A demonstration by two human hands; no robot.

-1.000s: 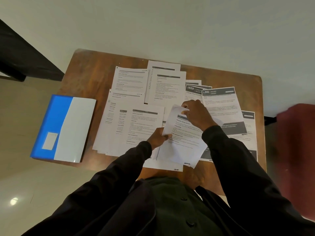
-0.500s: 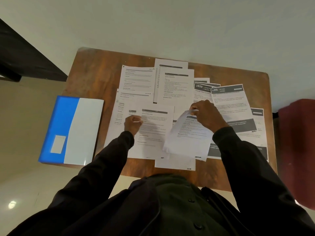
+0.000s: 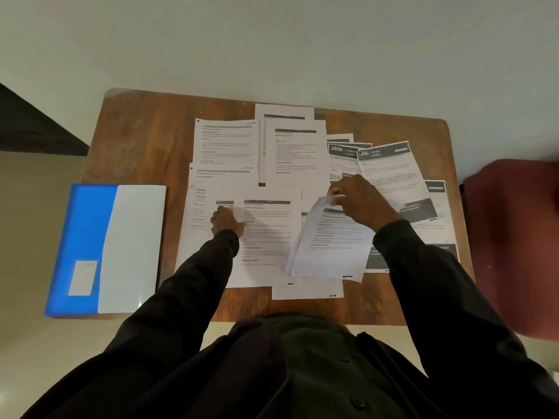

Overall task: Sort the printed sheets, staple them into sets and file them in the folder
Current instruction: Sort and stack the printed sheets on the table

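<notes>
Head cam: right hand [image 3: 360, 204] has its grip pinched on the top edge of a curled sheet [image 3: 329, 243], roughly 3 o'clock. Left hand [image 3: 225, 223] grip is relaxed, fingers flat on the printed sheets [image 3: 266, 237] mid-bench [image 3: 145, 140]. Folder [image 3: 106, 249] lies at 9 o'clock.

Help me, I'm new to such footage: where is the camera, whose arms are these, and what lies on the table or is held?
No machine: a person works bare-handed, filmed by one camera worn on their head, looking down. On the wooden table lie many overlapping printed sheets and, at its left edge, a closed blue and white folder. The right hand pinches a curling sheet by its top edge, lifting it. The left hand rests on a flat sheet.
</notes>
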